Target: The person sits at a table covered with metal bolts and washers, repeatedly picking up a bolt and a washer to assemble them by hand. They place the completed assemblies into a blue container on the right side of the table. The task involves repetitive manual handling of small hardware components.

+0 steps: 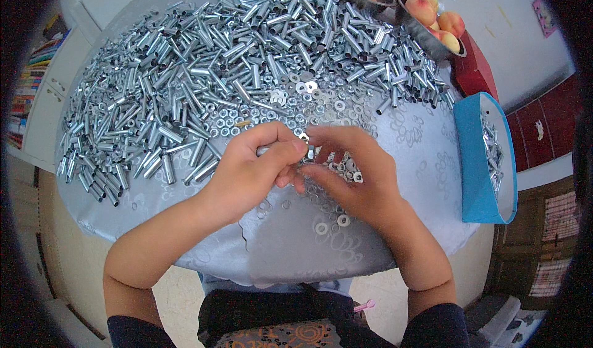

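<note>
Steel sleeve [264, 151] pinched in left hand [247, 175], small nut [310, 153] gripped by right hand [355, 175] fingertips, both just above table [290, 243] near loose washers [321, 227]; probably light, rigid, slippery, best held by sides.

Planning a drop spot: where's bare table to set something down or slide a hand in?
Free: the near edge of the table below both hands, only stray washers there; also the strip between the right hand and the blue box. Crowded: the far half, heaped with metal tubes, and the nuts and washers past the left hand.
</note>
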`<control>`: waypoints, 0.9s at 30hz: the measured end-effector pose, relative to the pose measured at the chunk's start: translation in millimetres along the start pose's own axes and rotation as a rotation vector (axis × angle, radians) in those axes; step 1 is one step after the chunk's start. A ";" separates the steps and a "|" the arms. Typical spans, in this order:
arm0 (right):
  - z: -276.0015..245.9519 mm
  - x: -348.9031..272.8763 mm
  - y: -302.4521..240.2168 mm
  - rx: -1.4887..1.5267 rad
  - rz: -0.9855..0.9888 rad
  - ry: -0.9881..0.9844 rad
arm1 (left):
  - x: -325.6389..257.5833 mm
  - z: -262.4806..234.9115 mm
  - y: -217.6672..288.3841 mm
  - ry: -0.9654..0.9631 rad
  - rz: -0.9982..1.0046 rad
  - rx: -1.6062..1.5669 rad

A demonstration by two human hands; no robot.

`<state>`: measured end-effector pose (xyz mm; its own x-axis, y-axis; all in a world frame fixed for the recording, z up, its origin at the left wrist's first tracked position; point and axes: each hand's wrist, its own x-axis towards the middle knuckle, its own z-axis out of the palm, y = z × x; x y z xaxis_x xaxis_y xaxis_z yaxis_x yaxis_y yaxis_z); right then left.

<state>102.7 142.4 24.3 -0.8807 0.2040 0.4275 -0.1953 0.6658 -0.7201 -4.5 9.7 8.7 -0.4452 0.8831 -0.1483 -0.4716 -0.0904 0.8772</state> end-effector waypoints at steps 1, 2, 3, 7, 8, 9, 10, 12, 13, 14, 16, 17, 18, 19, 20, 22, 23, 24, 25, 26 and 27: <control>-1.2 -1.6 4.1 -0.086 -0.088 -0.027 | -0.9 0.2 0.8 0.000 0.010 -0.016; -2.2 -2.5 6.5 -0.171 -0.176 -0.053 | -1.7 0.0 1.7 0.001 0.008 0.018; -3.2 -2.5 5.4 -0.174 -0.119 -0.080 | -2.4 -0.4 2.7 0.002 0.006 0.052; -1.7 0.3 -6.2 -0.097 0.035 0.000 | -3.7 2.9 4.7 0.045 -0.010 0.154; -0.2 1.2 -7.9 -0.057 0.054 0.067 | -3.2 2.0 4.1 0.033 -0.012 0.122; -1.3 1.6 -4.9 -0.124 -0.040 0.046 | -2.5 0.2 2.9 0.022 -0.014 0.090; -3.1 1.9 1.2 -0.189 -0.132 0.024 | -2.5 -0.8 2.0 0.012 -0.017 0.058; -5.2 0.5 5.7 -0.244 -0.204 -0.011 | -3.1 -0.9 1.8 0.010 -0.009 0.101; -6.1 -0.7 6.3 -0.235 -0.182 -0.023 | -2.8 -0.5 1.8 0.008 -0.005 0.124; -6.6 -1.3 6.6 -0.226 -0.160 -0.034 | -2.9 0.9 3.2 0.023 -0.015 0.128; -5.3 1.7 -0.2 -0.160 -0.168 0.041 | -3.8 4.4 6.8 0.051 -0.035 0.133; -4.8 2.7 -2.7 -0.127 -0.171 0.079 | -3.3 3.1 5.1 0.037 -0.029 0.089; -6.0 1.6 -1.1 -0.167 -0.189 0.034 | -2.4 0.5 2.0 0.022 -0.023 0.044; -8.7 0.4 2.3 -0.207 -0.209 -0.012 | -1.5 -0.8 0.6 0.007 -0.015 0.000; -10.4 -0.2 4.1 -0.247 -0.228 -0.058 | -1.6 -0.2 1.6 0.009 -0.023 0.050; -9.5 -1.2 -6.0 -0.186 -0.051 -0.042 | -3.2 1.8 5.2 0.013 -0.042 0.152; -8.8 -1.9 -9.0 -0.154 0.039 -0.033 | -3.8 2.7 6.8 0.015 -0.040 0.167; -8.4 -1.6 -4.9 -0.168 -0.032 -0.040 | -4.4 3.6 8.6 0.016 -0.038 0.182; -9.0 -0.3 0.4 -0.185 -0.107 -0.045 | -4.7 4.8 10.4 0.016 -0.032 0.198; -10.1 0.2 3.2 -0.202 -0.182 -0.049 | -4.1 4.1 9.3 -0.008 -0.022 0.163; -11.7 0.0 2.2 -0.215 -0.180 -0.070 | -3.2 2.2 6.8 -0.032 -0.011 0.128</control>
<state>107.3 152.3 29.0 -0.8695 0.0238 0.4934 -0.2616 0.8251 -0.5008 -4.5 7.3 16.2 -0.4150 0.8981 -0.1458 -0.3747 -0.0227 0.9269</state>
